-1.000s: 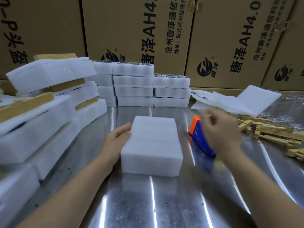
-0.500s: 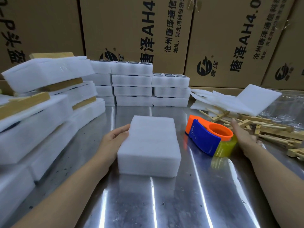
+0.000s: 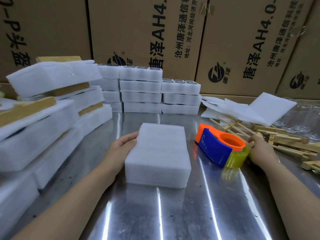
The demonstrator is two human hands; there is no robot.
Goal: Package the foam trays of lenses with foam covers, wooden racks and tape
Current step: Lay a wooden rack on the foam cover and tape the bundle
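A white foam-covered tray block [image 3: 158, 155] lies on the metal table in front of me. My left hand [image 3: 121, 149] presses flat against its left side, fingers straight. An orange and blue tape dispenser [image 3: 217, 147] with a yellowish tape roll [image 3: 236, 159] lies just right of the block. My right hand [image 3: 260, 151] sits against the roll's right side, between it and a pile of wooden racks [image 3: 284, 142]. Its fingertips are bent at the roll's edge, and what they hold, if anything, is hidden.
Stacks of lens trays [image 3: 161, 91] stand at the back centre. Finished foam-and-wood packages [image 3: 50, 108] are piled along the left. Loose foam covers [image 3: 254, 110] lie at the back right, with clear plastic [image 3: 304, 116] beyond. Cardboard boxes [image 3: 147, 32] wall the rear.
My right hand swept from above the tape dispenser to its right side, uncovering it, then stayed there. The left hand and foam block have kept their places.
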